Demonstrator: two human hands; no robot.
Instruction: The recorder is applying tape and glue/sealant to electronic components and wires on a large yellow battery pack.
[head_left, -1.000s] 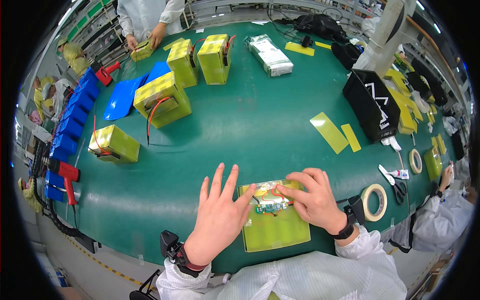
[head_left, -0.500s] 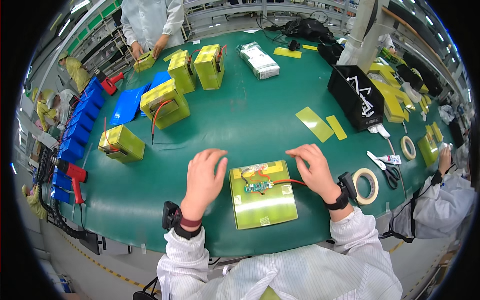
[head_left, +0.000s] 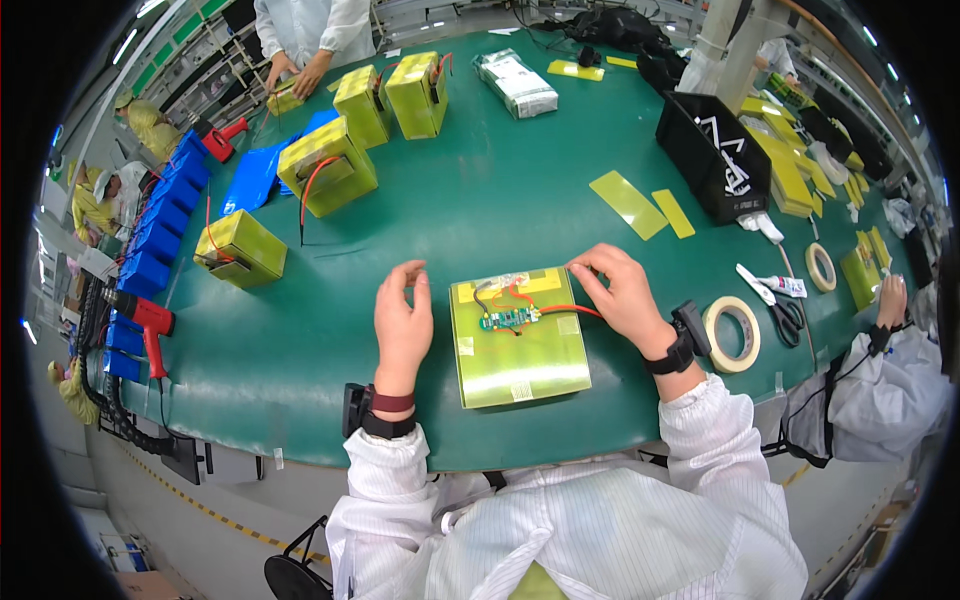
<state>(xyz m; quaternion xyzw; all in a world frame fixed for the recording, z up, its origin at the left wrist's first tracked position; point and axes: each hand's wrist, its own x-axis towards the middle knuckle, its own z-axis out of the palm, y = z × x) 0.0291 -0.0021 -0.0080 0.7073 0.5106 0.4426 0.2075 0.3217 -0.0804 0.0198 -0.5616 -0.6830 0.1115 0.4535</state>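
One green surface [head_left: 480, 215] stretches from a worker's near edge, with blue cases [head_left: 145, 270] lined along its left edge and a black bin [head_left: 690, 150] toward its right edge. Four yellow blocks [head_left: 328, 170] stand between the left edge and the far-left corner, leads showing on them. The wired pack [head_left: 525, 355] lies flat by the near edge, a little right of its middle, between two bare hands.

The left hand [head_left: 403, 318] is loosely curled and half open beside the pack, apart from it and with nothing seen in its fingers. The right hand [head_left: 620, 290], bent and also half open, is at the pack's far-right corner; whether its fingertips touch cannot be told, and no grip shows. A roll of tape [head_left: 713, 335] and scissors [head_left: 758, 286] lie toward the near-right corner.

Atop the pack sits a small green board [head_left: 510, 319], a red lead [head_left: 570, 309] running from it toward the right hand. The step appears to be a pause in handling the wired pack; further handling would call for steady fingers at its sides, clear of board and lead.
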